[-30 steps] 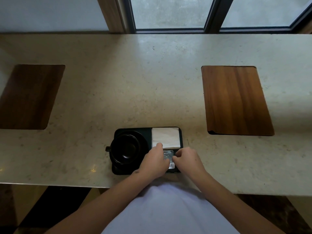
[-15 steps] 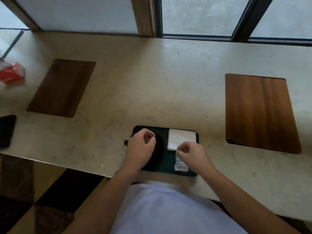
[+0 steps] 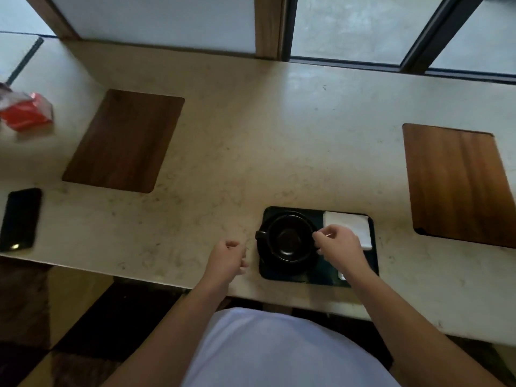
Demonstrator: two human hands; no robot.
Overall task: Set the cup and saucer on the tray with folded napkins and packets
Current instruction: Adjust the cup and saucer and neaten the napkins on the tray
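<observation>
A black tray (image 3: 373, 255) lies near the counter's front edge. On its left half a black cup (image 3: 289, 237) stands upright on a black saucer (image 3: 275, 268), handle pointing left. A folded white napkin (image 3: 350, 223) fills the tray's far right corner. My right hand (image 3: 339, 247) hovers between cup and napkin, its fingers pinched on a thin pale stick-like item (image 3: 328, 235). It hides the packets, apart from a white sliver (image 3: 341, 275) by my wrist. My left hand (image 3: 227, 259) rests on the counter just left of the tray, loosely curled and holding nothing.
Two wooden boards sit set into the stone counter, one far left (image 3: 122, 141) and one far right (image 3: 458, 182). A black phone (image 3: 19, 219) and a red wrapper (image 3: 28, 114) lie at the left end. Window frames line the back.
My left hand left the cup and drew back to the counter left of the tray. My right hand rose from the packets toward the cup's right rim. The view swung left.
</observation>
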